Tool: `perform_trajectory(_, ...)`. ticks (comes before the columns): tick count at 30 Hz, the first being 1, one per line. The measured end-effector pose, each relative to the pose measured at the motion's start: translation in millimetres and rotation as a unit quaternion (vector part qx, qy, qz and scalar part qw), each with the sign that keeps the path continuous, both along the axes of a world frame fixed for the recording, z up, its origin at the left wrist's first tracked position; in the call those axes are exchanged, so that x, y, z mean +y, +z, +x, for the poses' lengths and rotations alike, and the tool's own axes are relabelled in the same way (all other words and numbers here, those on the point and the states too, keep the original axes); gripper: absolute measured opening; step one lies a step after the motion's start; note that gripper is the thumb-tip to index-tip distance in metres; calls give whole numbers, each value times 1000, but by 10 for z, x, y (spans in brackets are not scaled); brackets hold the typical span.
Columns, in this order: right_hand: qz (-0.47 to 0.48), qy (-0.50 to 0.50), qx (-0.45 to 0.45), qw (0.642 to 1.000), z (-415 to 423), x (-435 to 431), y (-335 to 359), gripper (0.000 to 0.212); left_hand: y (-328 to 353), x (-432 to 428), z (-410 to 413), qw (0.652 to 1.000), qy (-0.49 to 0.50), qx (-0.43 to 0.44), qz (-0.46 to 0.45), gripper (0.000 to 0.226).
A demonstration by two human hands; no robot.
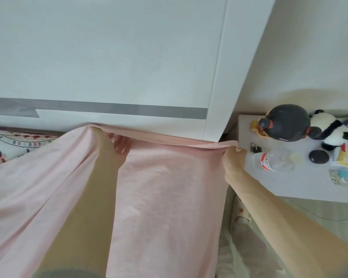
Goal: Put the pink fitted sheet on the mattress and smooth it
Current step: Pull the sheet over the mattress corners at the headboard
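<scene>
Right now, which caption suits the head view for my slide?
The left hand and right hand grip the pink fitted sheet by the headboard, near a nightstand.

A pink sheet [165, 187] in left hand [120, 144], right hand [232, 160] (beside headboard [109, 57])

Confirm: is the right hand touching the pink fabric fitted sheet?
Touching. The head view shows the right hand, its fingers pinching the rolled edge of the pink fabric fitted sheet.

Home bedroom: bed w/ white headboard [109, 57], nightstand [289, 183] w/ panda plush [327, 127], keys [256, 147], water bottle [273, 160].
</scene>
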State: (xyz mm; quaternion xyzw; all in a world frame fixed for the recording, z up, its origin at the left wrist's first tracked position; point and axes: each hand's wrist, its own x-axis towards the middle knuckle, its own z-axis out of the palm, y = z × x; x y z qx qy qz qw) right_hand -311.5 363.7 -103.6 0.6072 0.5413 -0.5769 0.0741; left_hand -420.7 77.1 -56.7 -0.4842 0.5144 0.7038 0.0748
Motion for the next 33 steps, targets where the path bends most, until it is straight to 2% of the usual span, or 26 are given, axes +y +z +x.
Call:
perform_trajectory(3,-7,-7,18,1000,-13,4,-28,46,-23,130,124,992,-80,-3,-102,50)
perform_trajectory(4,1,-7,29,1000,-21,-1,-16,48,-67,155,137,976,-120,-12,-180,45)
perform_trajectory(5,19,3,38,999,-14,-11,-16,48,-127,164,161,937,-198,-20,-287,42)
perform_trajectory(7,49,45,51,996,51,-40,-18,49,-222,194,236,811,-365,-39,-455,46)
perform_trajectory(9,64,97,76,990,187,-100,-65,45,-285,225,343,719,-461,-45,-518,45)
perform_trajectory(10,69,121,98,985,267,-151,-89,37,-315,212,398,682,-485,-50,-545,39)
perform_trajectory(11,90,154,127,976,344,-193,-150,27,-357,195,421,630,-513,-47,-581,35)
perform_trajectory(13,188,279,156,929,463,-295,-186,8,-381,135,479,575,-539,-34,-614,33)
perform_trajectory(14,242,341,174,891,504,-335,-205,8,-374,111,471,574,-539,-21,-616,35)
perform_trajectory(15,281,386,198,856,531,-369,-223,10,-343,97,445,589,-530,-19,-610,38)
perform_trajectory(16,302,418,217,829,534,-399,-212,11,-308,100,397,618,-513,-20,-595,41)
perform_trajectory(17,312,440,232,810,522,-420,-198,14,-295,101,334,637,-505,-23,-583,44)
perform_trajectory(18,319,459,234,796,499,-434,-190,18,-275,110,278,633,-518,-25,-576,49)
perform_trajectory(21,329,511,185,772,405,-474,-144,32,-320,41,256,562,-589,-33,-579,53)
perform_trajectory(24,327,561,113,752,319,-481,-107,39,-434,-118,359,477,-625,-7,-618,42)
perform_trajectory(25,315,579,90,747,292,-481,-101,41,-455,-138,373,465,-630,-7,-622,40)
perform_trajectory(28,247,612,33,751,127,-438,-56,42,-394,-76,308,455,-647,-49,-610,37)
perform_trajectory(33,170,682,-25,711,-12,-381,41,55,-321,-56,281,425,-681,-101,-588,42)
